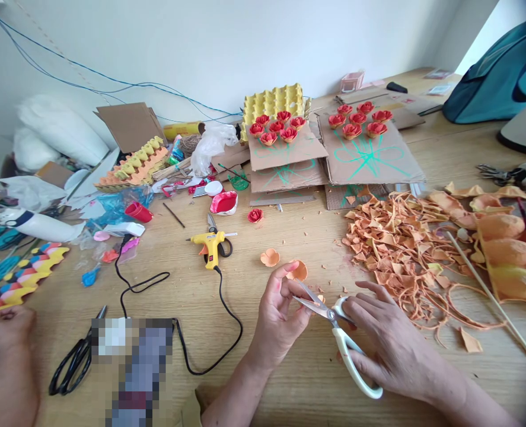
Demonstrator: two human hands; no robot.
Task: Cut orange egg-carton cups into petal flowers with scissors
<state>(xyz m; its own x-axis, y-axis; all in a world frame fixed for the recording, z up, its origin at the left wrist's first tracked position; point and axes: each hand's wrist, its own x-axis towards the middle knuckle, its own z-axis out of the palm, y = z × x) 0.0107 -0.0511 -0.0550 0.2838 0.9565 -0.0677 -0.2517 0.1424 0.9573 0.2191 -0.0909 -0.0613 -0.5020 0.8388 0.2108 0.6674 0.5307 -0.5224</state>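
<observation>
A person is gripping white-handled scissors (332,315) in the right hand (385,344) above a wooden worktop (305,385), the parted blades meeting the curled fingers of the left hand (280,314). A small orange piece (319,299) is showing at the blades; whether the left hand is pinching it, one cannot tell. Two orange cups (270,257) are sitting just beyond that hand, the nearer one partly hidden by its fingers. A heap of orange scraps (387,243) is spreading to the right. A yellow glue gun (211,246) is lying to the left, near a dish of red paint (224,203), while red flowers (288,136) are resting on cardboard sheets (367,157) behind.
</observation>
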